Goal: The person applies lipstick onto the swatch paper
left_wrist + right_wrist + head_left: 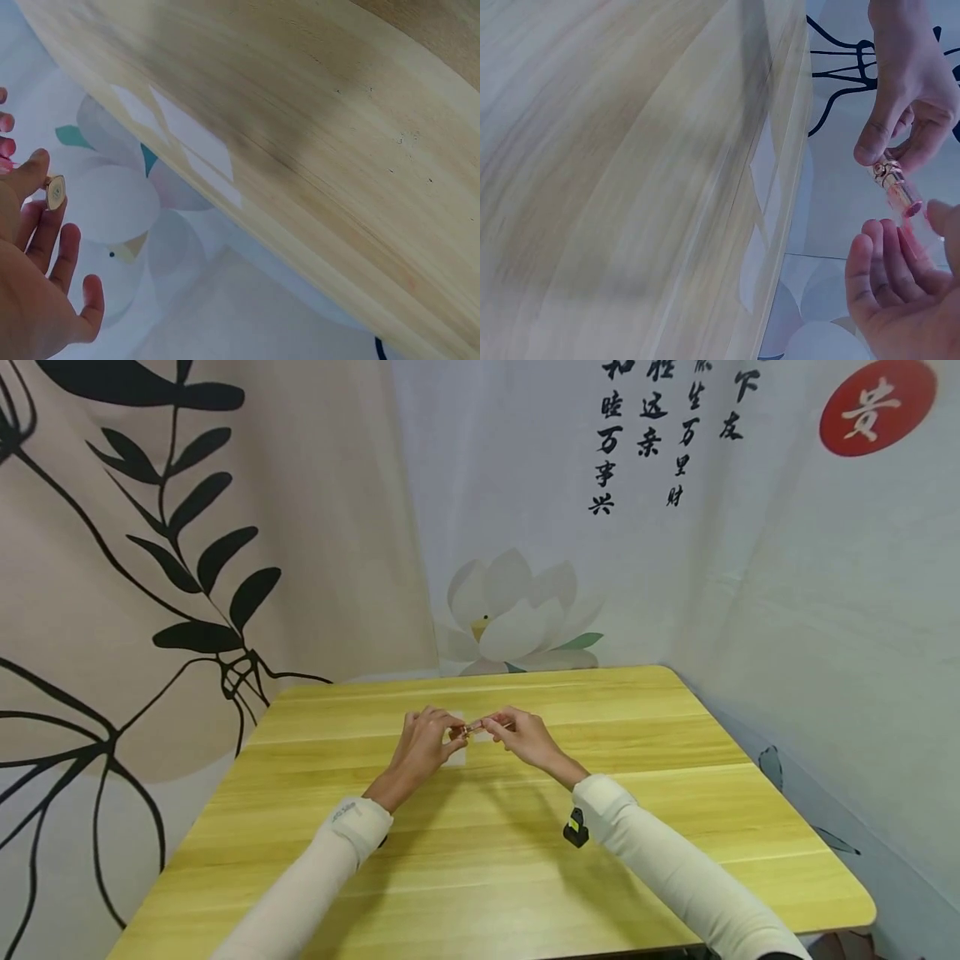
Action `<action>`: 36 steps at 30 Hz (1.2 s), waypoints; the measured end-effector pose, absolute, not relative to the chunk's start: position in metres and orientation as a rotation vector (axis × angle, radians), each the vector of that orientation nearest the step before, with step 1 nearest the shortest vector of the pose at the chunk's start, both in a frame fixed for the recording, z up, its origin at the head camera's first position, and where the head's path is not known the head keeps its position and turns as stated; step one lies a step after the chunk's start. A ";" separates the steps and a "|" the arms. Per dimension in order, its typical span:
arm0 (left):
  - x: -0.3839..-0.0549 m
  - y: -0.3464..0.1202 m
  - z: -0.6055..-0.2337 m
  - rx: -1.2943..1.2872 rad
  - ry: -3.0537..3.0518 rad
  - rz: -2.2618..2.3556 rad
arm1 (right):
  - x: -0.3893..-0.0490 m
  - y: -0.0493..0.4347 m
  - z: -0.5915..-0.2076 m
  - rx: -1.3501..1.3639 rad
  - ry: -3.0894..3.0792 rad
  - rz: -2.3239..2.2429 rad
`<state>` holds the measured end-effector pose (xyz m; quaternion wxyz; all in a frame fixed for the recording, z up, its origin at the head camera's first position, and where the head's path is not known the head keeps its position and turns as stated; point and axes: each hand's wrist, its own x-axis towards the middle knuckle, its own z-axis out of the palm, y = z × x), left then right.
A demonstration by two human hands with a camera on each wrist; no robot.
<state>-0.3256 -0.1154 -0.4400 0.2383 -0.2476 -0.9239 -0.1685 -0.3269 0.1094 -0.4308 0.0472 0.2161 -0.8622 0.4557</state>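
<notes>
Over the far part of the table, my left hand point(426, 745) pinches the gold base of a lipstick point(889, 177) between thumb and fingers. The flat end of the gold base point(55, 193) faces the left wrist camera. My right hand point(529, 740) faces it, holding a see-through pink cap point(921, 234) between thumb and fingers. In the right wrist view, the lipstick's dark pink end points at the cap and overlaps its near end. Both hands are raised above the tabletop. The right hand's fingers partly hide the cap.
White paper pieces point(751, 266) lie on the wood-grain table point(480, 860) beneath the hands, near its far edge. A printed curtain point(337, 527) hangs right behind the table. A small black device point(576, 829) is strapped at the right sleeve's cuff.
</notes>
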 end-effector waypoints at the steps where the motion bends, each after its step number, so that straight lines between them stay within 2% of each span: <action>1: -0.326 -0.115 -0.440 -0.676 -2.533 -0.460 | -0.327 0.110 -0.431 0.670 -2.627 1.389; 17: -0.323 -0.112 -0.441 -0.697 -2.529 -0.469 | -0.326 0.117 -0.430 0.783 -2.554 1.435; 36: -0.321 -0.137 -0.451 -0.598 -2.552 -0.577 | -0.335 0.144 -0.419 0.625 -2.503 1.520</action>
